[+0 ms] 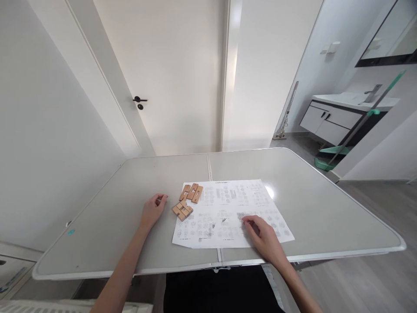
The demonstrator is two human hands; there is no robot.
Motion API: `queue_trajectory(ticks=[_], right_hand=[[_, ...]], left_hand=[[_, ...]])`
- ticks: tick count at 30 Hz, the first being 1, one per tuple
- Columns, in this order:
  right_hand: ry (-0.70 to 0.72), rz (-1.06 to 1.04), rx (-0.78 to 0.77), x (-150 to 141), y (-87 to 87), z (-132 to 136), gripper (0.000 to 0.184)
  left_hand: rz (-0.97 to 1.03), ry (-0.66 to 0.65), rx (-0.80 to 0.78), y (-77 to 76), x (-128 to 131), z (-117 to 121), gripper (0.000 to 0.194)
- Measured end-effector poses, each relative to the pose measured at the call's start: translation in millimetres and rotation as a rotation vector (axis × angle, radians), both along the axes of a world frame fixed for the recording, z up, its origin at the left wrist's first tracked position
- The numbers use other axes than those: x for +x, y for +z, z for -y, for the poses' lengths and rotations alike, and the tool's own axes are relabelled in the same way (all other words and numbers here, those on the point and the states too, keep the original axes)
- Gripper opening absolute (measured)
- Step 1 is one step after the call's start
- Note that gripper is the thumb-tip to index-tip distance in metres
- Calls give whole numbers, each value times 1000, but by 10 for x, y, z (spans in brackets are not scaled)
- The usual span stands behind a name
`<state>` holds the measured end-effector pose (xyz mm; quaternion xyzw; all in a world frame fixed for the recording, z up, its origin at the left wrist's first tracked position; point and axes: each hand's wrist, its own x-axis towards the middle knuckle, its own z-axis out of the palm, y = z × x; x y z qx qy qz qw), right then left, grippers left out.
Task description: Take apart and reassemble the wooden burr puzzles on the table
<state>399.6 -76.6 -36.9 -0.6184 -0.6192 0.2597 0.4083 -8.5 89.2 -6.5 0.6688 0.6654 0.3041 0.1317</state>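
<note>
My left hand (154, 211) rests on the table to the left of the wooden pieces, its fingers loosely bent and apart, with nothing in it. My right hand (263, 234) lies on the lower right part of a large printed sheet (224, 208), fingers curved and fingertips against the paper; no object shows in it. A group of flat wooden puzzle pieces with cut-out slots (191, 193) lies on the sheet's upper left corner. Just below, a compact block of fitted wooden pieces (182, 210) straddles the sheet's left edge. The sheet's small grey figures are too faint to read.
The grey folding table (312, 204) has a white rim and a centre seam. Behind it stands a white door (176, 74) with a black handle (140, 101). At right are a washbasin cabinet (332, 119), a green-handled broom (368, 115) and a dustpan (335, 150).
</note>
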Motion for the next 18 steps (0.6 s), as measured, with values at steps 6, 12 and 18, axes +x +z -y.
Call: queue_trajectory(ticks=[6,12,18], right_hand=[[2,-5,14,-3,1,-4,32],[9,-19,-1,-5,6,1,31],[5,-11,19,-2,2,-9,31]], left_hand=[[-16,-2,-1,9,2,2,41],[-43,-2,-6,10,8,10,40],[-112,-15,-24,53,86,6,39]])
